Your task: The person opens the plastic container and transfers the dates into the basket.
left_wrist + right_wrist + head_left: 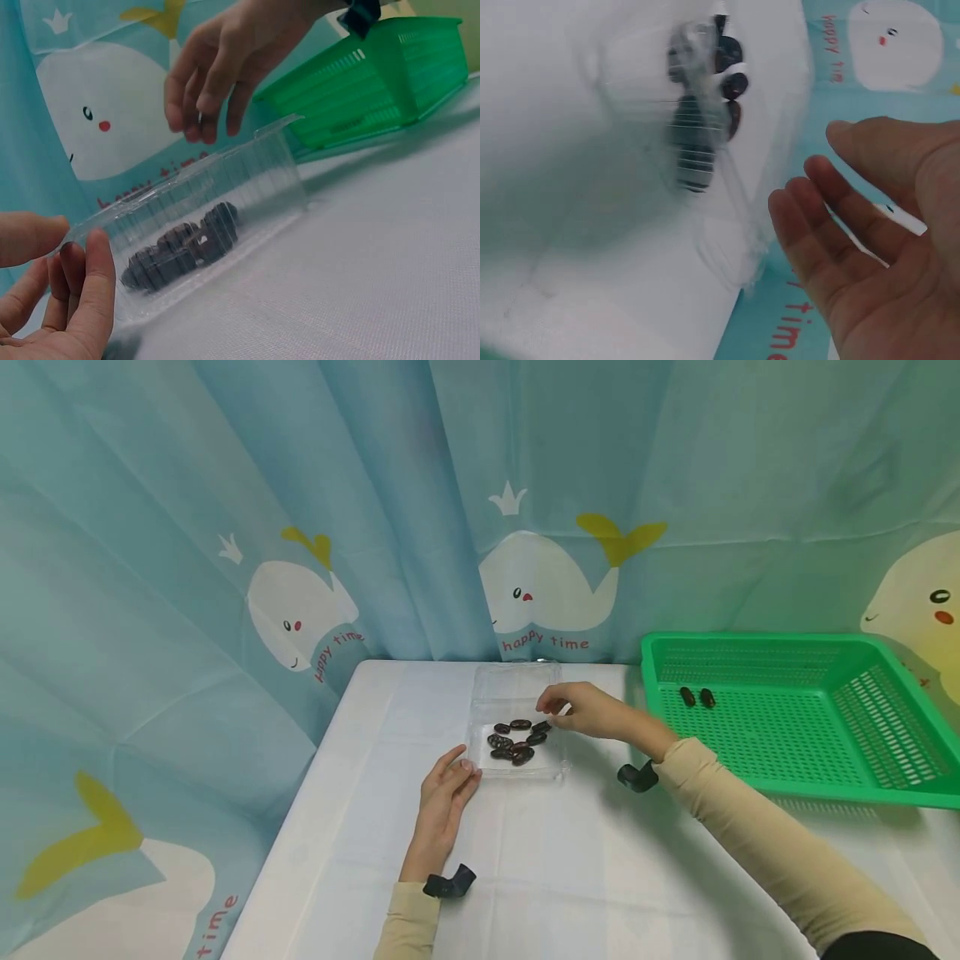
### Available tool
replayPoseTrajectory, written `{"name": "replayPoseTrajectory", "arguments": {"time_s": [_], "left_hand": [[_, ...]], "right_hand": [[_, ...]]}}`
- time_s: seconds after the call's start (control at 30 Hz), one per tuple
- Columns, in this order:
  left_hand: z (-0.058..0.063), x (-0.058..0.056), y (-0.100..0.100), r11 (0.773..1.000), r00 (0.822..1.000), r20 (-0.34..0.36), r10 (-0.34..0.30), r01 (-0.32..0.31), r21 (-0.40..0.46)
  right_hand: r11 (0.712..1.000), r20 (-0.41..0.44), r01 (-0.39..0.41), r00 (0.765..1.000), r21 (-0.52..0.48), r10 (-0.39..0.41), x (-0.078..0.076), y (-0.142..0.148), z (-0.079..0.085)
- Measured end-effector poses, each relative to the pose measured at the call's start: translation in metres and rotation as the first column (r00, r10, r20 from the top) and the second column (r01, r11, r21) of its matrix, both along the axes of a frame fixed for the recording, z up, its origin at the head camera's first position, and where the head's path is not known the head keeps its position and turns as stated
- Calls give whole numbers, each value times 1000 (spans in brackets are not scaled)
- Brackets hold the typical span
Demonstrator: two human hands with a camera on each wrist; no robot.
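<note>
A clear plastic box (517,768) with its lid (516,681) folded back stands on the table. Several dark brown, glossy oval pieces that look like dates (522,756) lie inside it. At the box's near left corner, my left hand (442,802) holds the rim between thumb and fingers, as the left wrist view shows. My right hand (592,710) hovers over the box's right side, fingers bent loosely. Nothing shows between those fingers (787,214) in the right wrist view; the dates lie below them in the box.
To the right stands a green plastic basket (750,789) with perforated walls. Two more dark oval pieces (697,697) lie at its left end. A white cloth covers the table (555,877), and a blue curtain (420,510) with whale prints hangs behind.
</note>
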State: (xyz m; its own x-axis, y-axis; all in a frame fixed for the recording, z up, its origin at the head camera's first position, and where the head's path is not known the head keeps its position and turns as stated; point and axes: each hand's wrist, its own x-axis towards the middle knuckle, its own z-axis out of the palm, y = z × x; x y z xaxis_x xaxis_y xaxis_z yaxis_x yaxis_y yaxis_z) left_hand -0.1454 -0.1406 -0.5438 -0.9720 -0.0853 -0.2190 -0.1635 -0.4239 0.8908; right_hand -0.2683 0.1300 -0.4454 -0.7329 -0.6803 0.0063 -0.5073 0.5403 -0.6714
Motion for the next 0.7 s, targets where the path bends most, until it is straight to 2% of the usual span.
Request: {"name": "replayPoseTrajectory", "arguments": {"time_s": [0.2, 0.37, 0.5, 0.7], "left_hand": [[0, -1, 0, 1000, 1000, 4, -1, 1, 1], [-1, -1, -1, 1000, 1000, 4, 1, -1, -1], [-1, 0, -1, 1000, 1000, 4, -1, 1, -3], [1, 1, -1, 1000, 1000, -7, -12, 12, -4]], "right_hand": [[994, -33, -83, 996, 67, 85, 2, -13, -11], [985, -71, -105, 991, 136, 116, 3, -24, -17], [973, -112, -100, 986, 209, 125, 5, -34, -22], [954, -223, -37, 969, 298, 107, 11, -46, -26]]}}
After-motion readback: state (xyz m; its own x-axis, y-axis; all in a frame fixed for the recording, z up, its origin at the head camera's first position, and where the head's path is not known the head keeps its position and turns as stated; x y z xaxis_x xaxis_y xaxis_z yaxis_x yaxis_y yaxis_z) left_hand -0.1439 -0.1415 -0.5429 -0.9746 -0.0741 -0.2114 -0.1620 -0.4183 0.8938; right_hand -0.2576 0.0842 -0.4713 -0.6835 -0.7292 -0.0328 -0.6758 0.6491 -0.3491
